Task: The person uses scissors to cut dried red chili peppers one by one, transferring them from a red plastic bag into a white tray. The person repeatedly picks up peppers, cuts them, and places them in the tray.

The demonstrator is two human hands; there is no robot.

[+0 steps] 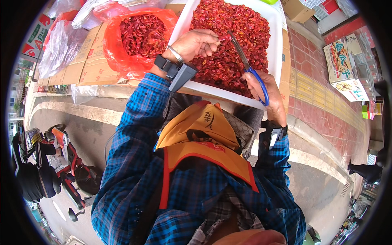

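Note:
My left hand (196, 44) reaches over the left side of a white plastic tray (277, 43) and pinches a dried red chili (225, 37) between its fingertips. My right hand (265, 88), at the tray's near right edge, grips scissors (243, 55) with blue handles. Their blades point up and to the left, with the tips beside the chili. Cut pieces of dried red chili (239, 18) fill the tray. To its left, an open red plastic bag (111, 46) holds whole dried chilies (142, 33).
Flattened cardboard (92, 64) lies under the bag and the tray. Clear plastic bags (64, 46) are at the upper left. Printed cartons (340, 61) stand on the right over red paving. A person on a red two-wheeler (73, 177) shows at the far left.

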